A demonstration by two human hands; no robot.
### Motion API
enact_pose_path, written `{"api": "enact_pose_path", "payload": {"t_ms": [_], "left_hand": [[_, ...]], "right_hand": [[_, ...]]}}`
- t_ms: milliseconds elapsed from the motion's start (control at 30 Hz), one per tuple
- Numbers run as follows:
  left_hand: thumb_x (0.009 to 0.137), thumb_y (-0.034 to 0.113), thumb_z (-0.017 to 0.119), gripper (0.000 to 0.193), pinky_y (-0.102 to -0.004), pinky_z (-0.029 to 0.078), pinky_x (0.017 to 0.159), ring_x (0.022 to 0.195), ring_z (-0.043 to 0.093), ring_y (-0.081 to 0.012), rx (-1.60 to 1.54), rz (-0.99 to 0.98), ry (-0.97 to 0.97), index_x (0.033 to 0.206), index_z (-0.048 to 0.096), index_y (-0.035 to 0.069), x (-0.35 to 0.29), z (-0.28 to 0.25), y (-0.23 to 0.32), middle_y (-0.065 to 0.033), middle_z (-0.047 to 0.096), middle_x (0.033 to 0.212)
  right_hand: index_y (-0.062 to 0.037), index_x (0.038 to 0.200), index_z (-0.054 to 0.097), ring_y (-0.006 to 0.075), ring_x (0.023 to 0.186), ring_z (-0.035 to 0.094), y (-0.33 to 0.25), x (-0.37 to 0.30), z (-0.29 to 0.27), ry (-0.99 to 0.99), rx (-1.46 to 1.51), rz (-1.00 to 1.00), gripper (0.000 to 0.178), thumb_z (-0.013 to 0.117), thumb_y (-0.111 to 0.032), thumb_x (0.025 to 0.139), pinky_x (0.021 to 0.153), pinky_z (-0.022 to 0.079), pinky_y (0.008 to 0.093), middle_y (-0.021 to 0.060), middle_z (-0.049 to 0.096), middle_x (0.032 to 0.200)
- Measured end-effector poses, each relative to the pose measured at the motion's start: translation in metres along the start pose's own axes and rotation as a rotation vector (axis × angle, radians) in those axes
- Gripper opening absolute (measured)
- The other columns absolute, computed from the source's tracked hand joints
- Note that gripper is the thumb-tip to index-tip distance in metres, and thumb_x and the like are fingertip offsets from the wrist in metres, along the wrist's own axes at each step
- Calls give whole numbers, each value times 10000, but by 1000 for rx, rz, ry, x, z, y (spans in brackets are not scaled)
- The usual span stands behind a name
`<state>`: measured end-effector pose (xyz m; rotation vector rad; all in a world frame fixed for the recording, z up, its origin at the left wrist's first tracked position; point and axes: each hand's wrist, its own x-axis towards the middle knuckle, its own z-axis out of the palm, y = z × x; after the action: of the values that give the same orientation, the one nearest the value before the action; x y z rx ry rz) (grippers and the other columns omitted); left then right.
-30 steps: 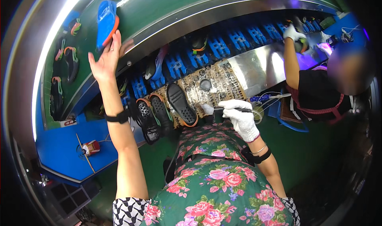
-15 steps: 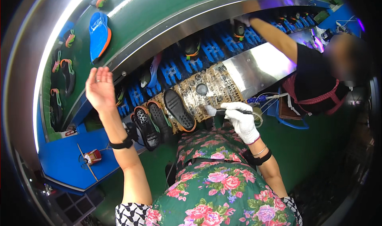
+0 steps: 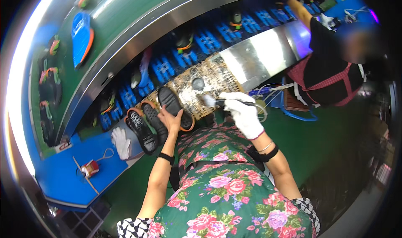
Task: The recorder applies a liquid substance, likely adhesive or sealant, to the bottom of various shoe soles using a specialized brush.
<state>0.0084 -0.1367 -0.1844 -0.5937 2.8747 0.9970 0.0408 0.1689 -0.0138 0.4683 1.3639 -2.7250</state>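
My bare left hand point(image 3: 171, 121) grips the lower part of a black shoe sole point(image 3: 168, 98) with an orange rim, thumb on its right side and fingers on its left. The sole lies on a worn board point(image 3: 217, 72) covered with shiny, stained brown sheeting. In a white glove, my right hand point(image 3: 243, 115) is closed around the dark handle of a brush point(image 3: 219, 102). The pale bristles point left, just right of the sole and apart from it. Left of my left hand lie two more dark soles, one wet-looking point(image 3: 141, 130) and one duller point(image 3: 153, 117).
A dark round pot point(image 3: 198, 84) stands on the board. Beyond runs a line of blue racks point(image 3: 207, 41) carrying shoe parts, under a metal-edged green shelf with a blue sole point(image 3: 82, 39). A white glove point(image 3: 120, 142) rests on the blue table point(image 3: 63, 171). A co-worker point(image 3: 331, 74) reaches in at right.
My left hand has come down from its raised position over the line onto the black sole. The right hand still holds the brush. The co-worker's arm has drawn farther right.
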Motion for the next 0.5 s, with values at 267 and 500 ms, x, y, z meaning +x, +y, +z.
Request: {"api": "enact_pose_path", "payload": {"t_ms": [267,500], "left_hand": [[800,140,870,1097,-506,294,1197,1431,366,-445,-149,-65,24,1628,157,36,-4,12,-15,-284,341,1523],[824,81,821,893,-374,584,843,931,710,-261,-333,-310,-137,1559,328,-33,1,-13,36,-113,681,980]], "right_hand": [[31,1141,754,96,750,638,-7,1,9,21,-107,27,260,693,-48,901,641,466,207,73,758,954],[35,1105,764,152,883,700,-18,1,19,-54,-141,-154,230,704,3,885,792,568,278,129,772,1092]]}}
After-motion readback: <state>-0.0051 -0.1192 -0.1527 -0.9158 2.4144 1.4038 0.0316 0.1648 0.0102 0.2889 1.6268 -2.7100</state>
